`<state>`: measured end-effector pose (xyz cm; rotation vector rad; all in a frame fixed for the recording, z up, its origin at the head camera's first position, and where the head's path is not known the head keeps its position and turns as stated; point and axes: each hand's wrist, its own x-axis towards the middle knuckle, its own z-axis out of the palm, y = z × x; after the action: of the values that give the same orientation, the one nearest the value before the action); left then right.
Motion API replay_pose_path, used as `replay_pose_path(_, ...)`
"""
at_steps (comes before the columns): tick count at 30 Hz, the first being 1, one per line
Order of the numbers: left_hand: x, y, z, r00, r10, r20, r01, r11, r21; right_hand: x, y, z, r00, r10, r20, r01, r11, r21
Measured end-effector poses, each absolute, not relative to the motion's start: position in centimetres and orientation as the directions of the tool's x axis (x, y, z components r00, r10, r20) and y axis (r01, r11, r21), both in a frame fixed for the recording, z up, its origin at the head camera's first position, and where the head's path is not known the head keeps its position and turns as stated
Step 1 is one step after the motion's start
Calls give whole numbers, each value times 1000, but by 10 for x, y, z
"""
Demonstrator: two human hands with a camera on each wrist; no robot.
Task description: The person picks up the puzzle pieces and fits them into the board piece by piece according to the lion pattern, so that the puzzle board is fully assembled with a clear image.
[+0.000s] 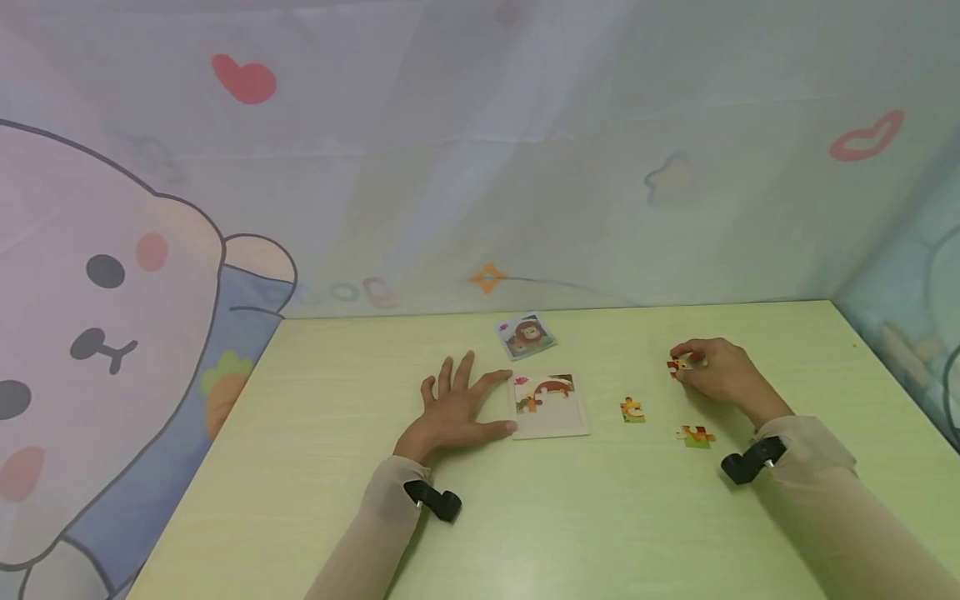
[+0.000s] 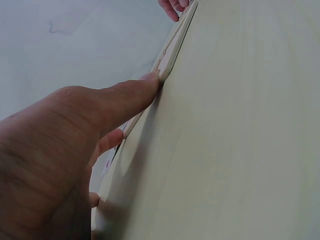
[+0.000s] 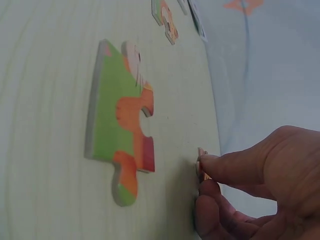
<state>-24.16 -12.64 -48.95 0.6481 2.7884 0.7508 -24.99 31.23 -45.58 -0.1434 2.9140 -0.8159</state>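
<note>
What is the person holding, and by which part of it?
The right hand pinches a puzzle piece between thumb and fingertips; the grip hides exactly which part. The left hand only touches the puzzle board at its left edge.

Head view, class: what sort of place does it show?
Possibly a play or recording corner: a pale table, a cartoon-printed backdrop behind it, and loose jigsaw pieces near a puzzle board.

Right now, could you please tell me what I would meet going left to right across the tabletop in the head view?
Bare left hand, pale square puzzle board, small yellow-and-orange jigsaw piece, bare right hand.
</note>
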Motion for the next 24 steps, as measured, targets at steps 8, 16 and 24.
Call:
replay_pose_path(8,-241,-125,-483,-888,451,-86,357,797,487,-252,311,-456,-992,-83,-97,-17,837,-547)
replay_pose_path(16,-240,-126,-483,-890,444,-102,352,812,466,-246,302,-451,-997,-41,-64,5,805,-593)
replay_pose_path(24,-240,-125,-480,-892,440,-108,349,818,457,-235,274,-444,-993,-118,2,-81,665,-743)
